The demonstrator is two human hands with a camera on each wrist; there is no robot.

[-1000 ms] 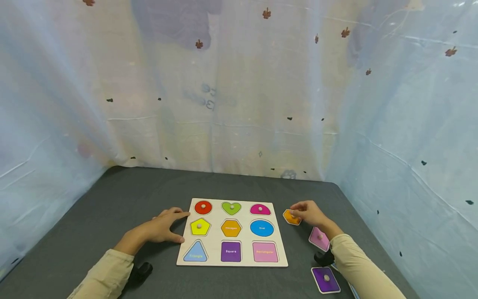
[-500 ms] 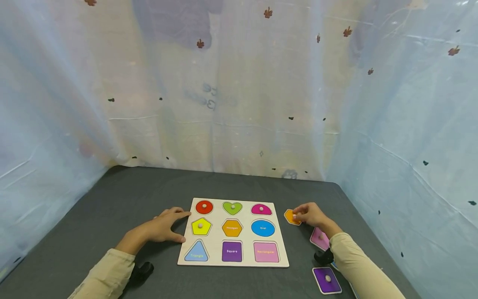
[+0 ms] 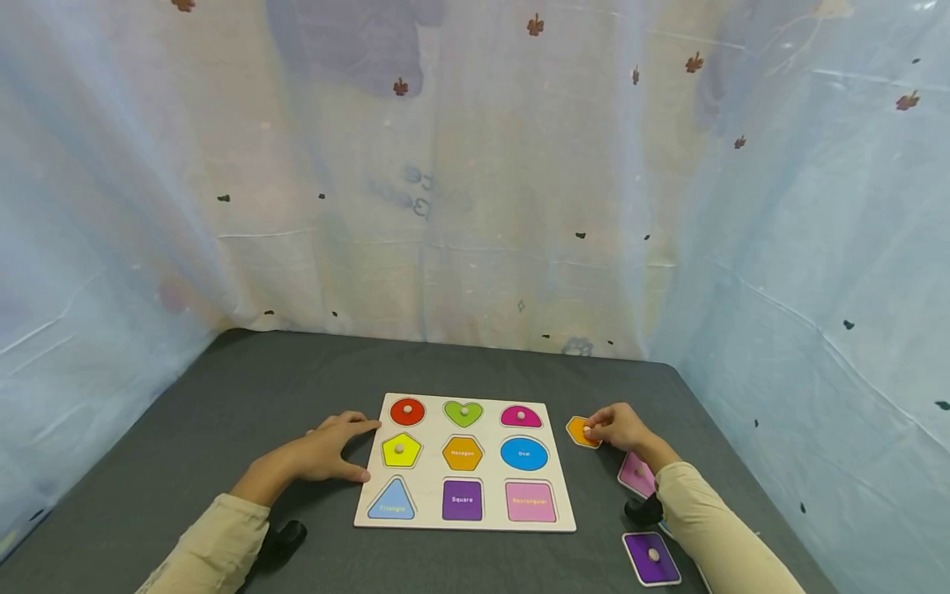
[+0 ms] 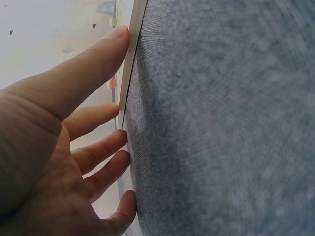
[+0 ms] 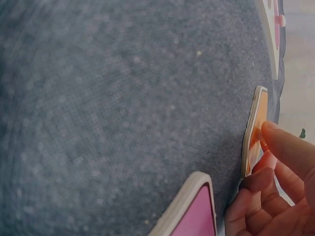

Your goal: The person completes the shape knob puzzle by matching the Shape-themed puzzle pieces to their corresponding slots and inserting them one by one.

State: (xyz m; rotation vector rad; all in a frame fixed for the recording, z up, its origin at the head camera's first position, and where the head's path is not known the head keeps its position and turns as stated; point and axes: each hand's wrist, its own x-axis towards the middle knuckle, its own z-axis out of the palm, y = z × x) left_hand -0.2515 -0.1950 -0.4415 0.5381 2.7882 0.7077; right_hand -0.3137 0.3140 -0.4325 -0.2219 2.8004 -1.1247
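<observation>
A white shape puzzle board (image 3: 490, 478) lies flat on the dark cloth. Pegged red circle, green heart, magenta half-circle and yellow pentagon pieces sit in its recesses. The Hexagon, Oval, Triangle, Square and Rectangular recesses show their printed colours and words. My left hand (image 3: 326, 450) touches the board's left edge with thumb and forefinger, the other fingers spread along the cloth in the left wrist view. Right of the board, my right hand (image 3: 619, 426) pinches the knob of an orange hexagon puzzle piece (image 3: 579, 431), which lies close over the cloth.
Beside the right forearm lie a pink puzzle piece (image 3: 635, 474) and a purple square piece (image 3: 651, 558), each with a knob. Bluish pieces are partly hidden under the right sleeve (image 3: 716, 528). A pale patterned curtain (image 3: 475, 206) surrounds the table (image 3: 297, 363) at the back and sides.
The right thumb and fingers have shifted slightly on the orange hexagon piece's knob, and more of the piece shows. The whole head view has drifted a little; the left hand stays at the board's edge.
</observation>
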